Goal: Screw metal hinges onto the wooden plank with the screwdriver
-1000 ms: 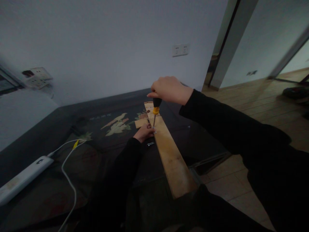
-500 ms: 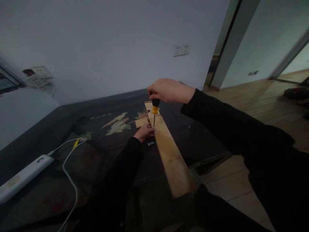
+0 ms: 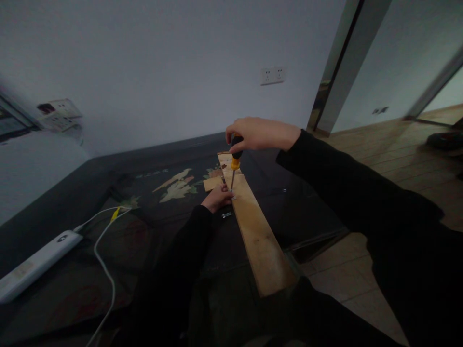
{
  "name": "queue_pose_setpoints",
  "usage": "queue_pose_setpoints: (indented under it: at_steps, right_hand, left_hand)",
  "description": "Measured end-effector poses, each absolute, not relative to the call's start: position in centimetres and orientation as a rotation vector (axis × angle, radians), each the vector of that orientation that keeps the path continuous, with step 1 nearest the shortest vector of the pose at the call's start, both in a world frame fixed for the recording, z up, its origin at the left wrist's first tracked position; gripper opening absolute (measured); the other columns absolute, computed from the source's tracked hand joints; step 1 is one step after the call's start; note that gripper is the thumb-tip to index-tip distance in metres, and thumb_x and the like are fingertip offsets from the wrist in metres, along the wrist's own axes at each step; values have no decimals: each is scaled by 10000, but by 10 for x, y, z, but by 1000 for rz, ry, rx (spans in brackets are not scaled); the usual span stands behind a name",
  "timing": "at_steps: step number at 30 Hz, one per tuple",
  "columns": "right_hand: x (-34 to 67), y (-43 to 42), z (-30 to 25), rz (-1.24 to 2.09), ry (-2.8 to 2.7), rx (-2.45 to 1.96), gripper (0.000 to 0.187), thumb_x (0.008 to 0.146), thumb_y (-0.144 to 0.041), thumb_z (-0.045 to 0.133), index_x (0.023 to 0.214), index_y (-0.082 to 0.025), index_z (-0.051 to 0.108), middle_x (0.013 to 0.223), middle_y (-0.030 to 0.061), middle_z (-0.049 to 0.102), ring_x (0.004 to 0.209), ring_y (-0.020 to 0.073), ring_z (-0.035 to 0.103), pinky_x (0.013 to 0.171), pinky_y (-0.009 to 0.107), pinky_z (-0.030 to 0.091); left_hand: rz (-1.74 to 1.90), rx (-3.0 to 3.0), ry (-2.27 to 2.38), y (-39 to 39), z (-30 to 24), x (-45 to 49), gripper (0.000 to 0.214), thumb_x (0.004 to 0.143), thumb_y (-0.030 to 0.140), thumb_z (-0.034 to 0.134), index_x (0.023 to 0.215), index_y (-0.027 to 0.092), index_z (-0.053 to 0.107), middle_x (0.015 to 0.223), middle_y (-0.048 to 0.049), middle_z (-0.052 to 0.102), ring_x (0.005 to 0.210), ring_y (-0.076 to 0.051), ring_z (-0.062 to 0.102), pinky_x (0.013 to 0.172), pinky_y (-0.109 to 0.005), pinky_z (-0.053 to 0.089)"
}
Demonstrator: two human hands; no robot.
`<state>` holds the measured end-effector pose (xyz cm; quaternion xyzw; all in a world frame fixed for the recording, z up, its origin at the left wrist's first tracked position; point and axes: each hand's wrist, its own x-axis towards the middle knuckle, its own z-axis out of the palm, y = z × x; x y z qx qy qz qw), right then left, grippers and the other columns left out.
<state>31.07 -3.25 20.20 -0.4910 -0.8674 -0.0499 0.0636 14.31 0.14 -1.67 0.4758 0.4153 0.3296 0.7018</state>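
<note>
Two hands: right hand clenches round-handled screwdriver on flat wooden plank; left hand, grip unclear.

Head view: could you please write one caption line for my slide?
Right hand holds a black-and-yellow screwdriver upright on a wooden plank; left hand rests beside its tip, on a dark table.

plank: bare matt wood | table: dark glossy | screwdriver: metal shaft

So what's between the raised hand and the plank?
The screwdriver: its black-and-yellow handle sits in the right hand, its shaft reaching down to the plank by the left hand. Head view.
</note>
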Motion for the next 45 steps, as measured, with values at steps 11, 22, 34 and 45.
queue_pose_setpoints:
  at_steps: [11,22,34,45]
  right_hand:
    - [294,-46,199,-395,-2474,-1675,388,930,-363,461,1151,-124,672,1041,158,682,966,252,597,775,345,386]
    - [306,-32,200,-161,-2583,-1523,359,831,-393,620,1114,-183,690,1046,99,687,927,209,599,744,318,383]
    - [300,-37,200,-156,-2575,-1497,303,845,-275,590,1106,-163,695,1032,109,687,935,202,599,762,327,389]
    - [301,-37,200,-145,-2556,-1518,298,838,-266,602,1095,-154,701,1009,109,691,928,203,596,764,328,387]
  left_hand:
    - [735,1055,941,2,-15,144,449,597,42,751,998,156,584,918,-54,684,759,-156,672,719,-290,565]
    - [713,1050,870,1,-16,142,442,618,31,730,1025,138,595,979,-83,697,834,-178,683,754,-290,560]
    - [697,1054,822,4,-19,140,462,607,40,739,1041,122,605,1008,-98,699,834,-182,691,728,-280,565]
    - [714,1057,855,4,-20,141,422,626,36,719,1026,113,606,956,-93,702,791,-174,690,705,-281,570]
